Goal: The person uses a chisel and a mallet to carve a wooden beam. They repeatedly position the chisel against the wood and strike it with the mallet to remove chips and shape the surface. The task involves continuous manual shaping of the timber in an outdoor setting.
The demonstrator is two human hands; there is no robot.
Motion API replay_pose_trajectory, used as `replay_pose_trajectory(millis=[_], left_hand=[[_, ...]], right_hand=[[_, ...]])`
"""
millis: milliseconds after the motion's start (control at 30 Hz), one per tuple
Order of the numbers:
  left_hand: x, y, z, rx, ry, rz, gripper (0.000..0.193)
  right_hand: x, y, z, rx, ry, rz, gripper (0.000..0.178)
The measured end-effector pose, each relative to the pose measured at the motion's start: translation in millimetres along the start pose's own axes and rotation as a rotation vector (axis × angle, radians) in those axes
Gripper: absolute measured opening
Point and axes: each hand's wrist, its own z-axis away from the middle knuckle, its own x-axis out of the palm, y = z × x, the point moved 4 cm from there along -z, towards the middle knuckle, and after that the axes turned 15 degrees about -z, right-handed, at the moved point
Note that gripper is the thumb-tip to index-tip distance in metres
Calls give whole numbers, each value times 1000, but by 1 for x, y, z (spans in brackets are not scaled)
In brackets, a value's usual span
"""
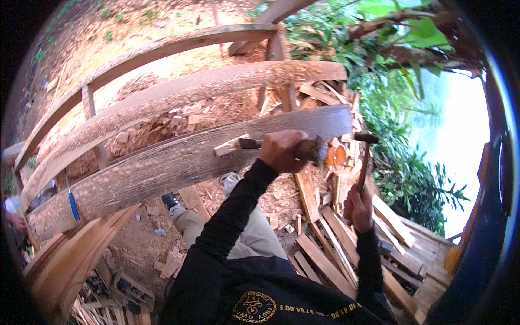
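My left hand (281, 153) is wrapped round a chisel lying level over the wooden bench plank (162, 172). The chisel's thick, rounded handle end (312, 151) sticks out to the right of my fist. Its dark blade (249, 143) points left and meets a small pale wood block (227, 147) on the plank; whether it has cut in, I cannot tell. In my right hand (359, 210) a hammer (365, 162) stands upright, gripped low on its wooden handle. The dark hammer head is to the right of the chisel handle, apart from it.
A blue slim tool (73, 205) lies at the plank's left end, near another person's hand (15, 221). Beyond the plank runs a rail (216, 78) strewn with shavings. Cut boards (327, 260) are piled at lower right. A curved wood piece (81, 260) stands at lower left.
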Motion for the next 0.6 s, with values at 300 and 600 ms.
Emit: replay_pose_trajectory(millis=[300,600], left_hand=[[-11,10,-4,22,-2,31,32],[-25,3,9,10,17,0,26]], right_hand=[[14,-215,169,-975,-329,-245,39],[97,14,98,-286,93,621,20]])
